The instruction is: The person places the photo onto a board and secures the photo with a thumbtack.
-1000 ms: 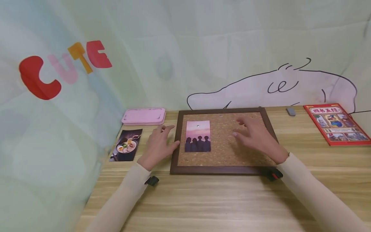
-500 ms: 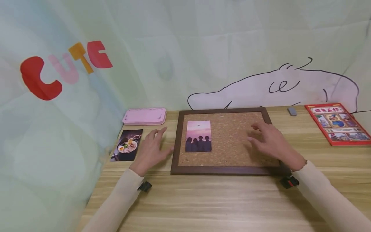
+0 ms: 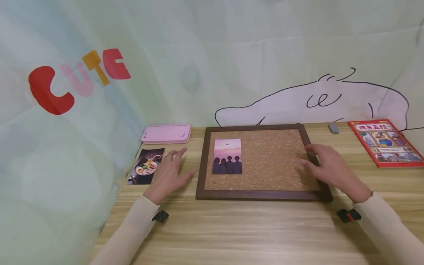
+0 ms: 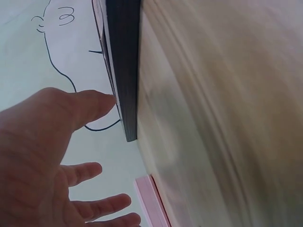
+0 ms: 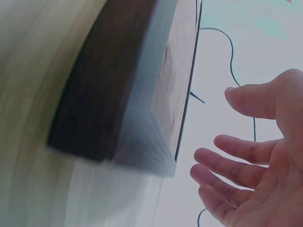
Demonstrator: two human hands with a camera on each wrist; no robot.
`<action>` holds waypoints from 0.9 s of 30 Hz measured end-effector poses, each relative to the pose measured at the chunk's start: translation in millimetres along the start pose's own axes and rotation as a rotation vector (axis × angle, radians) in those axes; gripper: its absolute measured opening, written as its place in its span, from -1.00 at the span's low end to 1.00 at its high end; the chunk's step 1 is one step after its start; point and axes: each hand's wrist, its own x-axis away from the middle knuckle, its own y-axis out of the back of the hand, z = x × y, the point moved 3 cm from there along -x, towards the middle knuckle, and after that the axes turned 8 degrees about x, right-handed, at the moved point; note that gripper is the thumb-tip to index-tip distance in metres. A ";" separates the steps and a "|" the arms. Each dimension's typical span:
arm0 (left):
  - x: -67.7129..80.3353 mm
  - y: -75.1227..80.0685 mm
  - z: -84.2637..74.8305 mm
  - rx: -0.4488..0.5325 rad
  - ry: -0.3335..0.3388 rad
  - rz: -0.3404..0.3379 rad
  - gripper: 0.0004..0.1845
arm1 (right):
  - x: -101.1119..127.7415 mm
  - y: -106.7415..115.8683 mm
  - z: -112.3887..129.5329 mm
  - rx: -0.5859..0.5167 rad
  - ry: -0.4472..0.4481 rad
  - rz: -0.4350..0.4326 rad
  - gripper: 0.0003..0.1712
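A cork board (image 3: 265,162) in a dark wooden frame (image 3: 261,194) lies flat on the wooden table (image 3: 251,232). A pink sunset photo (image 3: 227,156) with dark silhouettes is pinned at the board's left side. My left hand (image 3: 167,173) hovers open just left of the frame, near a ramen photo (image 3: 146,166). My right hand (image 3: 331,170) is open over the frame's right edge. The left wrist view shows spread fingers (image 4: 80,172) beside the frame (image 4: 124,66). The right wrist view shows relaxed fingers (image 5: 236,161) beside the frame's corner (image 5: 109,94).
A pink flat case (image 3: 166,133) lies at the back left. A red illustrated book (image 3: 385,141) sits at the far right, and a small grey eraser (image 3: 333,127) lies near the back. A printed cloth backdrop (image 3: 76,79) hangs behind and to the left.
Both hands have drawn outward: the right hand slid from the middle of the cork to the frame's right edge, and the left hand moved off the frame toward the ramen photo.
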 end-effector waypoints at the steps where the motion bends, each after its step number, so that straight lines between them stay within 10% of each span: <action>1: 1.0 0.2 1.3 -0.002 0.000 0.004 -0.08 | 1.7 0.9 -2.3 0.002 -0.008 0.001 -0.45; 27: 12.6 36.1 46.7 -0.037 0.040 -0.053 -0.11 | 43.2 16.1 -47.9 0.042 -0.139 0.146 -0.53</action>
